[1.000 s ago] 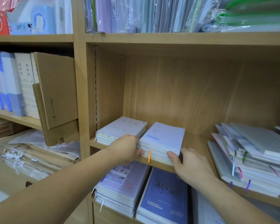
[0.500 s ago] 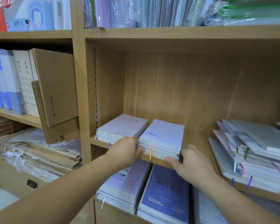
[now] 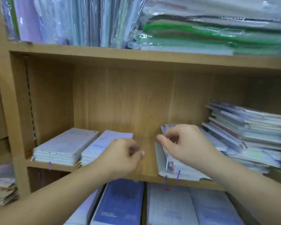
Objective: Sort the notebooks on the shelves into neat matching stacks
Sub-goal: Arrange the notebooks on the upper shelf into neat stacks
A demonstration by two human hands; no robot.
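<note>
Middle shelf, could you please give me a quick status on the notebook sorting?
Left hand loosely curled, holding nothing, by the two neat stacks. Right hand grips notebooks at the messy pile. No obstruction seen.

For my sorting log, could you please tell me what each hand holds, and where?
The right hand pinches the untidy pile of pale paper notebooks at its left edge; the left hand holds nothing.

1. Across the frame, the shelf unit (image 3: pixel 136 98) is light wood-grain board, smooth and matt.
2. At the top, packs (image 3: pixel 201 31) sit in glossy, crinkled clear plastic.
3. At right, the piled notebooks (image 3: pixel 253 137) have matt paper covers.
4. At lower centre, the blue notebook (image 3: pixel 118 205) has a smooth cover.
</note>
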